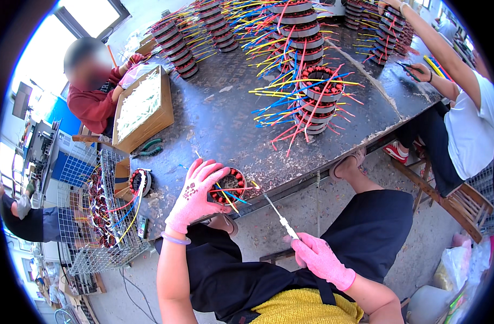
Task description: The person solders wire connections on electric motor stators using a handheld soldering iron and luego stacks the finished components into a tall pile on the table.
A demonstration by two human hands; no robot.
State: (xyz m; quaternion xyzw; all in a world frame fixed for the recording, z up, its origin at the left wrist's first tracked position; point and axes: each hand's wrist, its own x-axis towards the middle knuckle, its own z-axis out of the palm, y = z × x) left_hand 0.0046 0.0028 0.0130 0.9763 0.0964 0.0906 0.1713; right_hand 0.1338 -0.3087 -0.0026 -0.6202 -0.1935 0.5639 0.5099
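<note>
My left hand [195, 195], in a pink glove, rests over a round motor stator [232, 183] with red windings and coloured wire leads, pressing it to the near edge of the dark worktable [220, 116]. My right hand [317, 259], also gloved in pink, grips a thin white-handled tool [279, 216] whose metal tip points up toward the stator. The tip sits just right of the stator, close to its yellow and blue wires.
Stacks of stators [317, 100] with red, yellow and blue leads fill the table's middle and far side. A cardboard box [144, 108], pliers [147, 148] and another stator [140, 181] lie left. A wire basket [98, 216] of stators stands left. Other people sit left and right.
</note>
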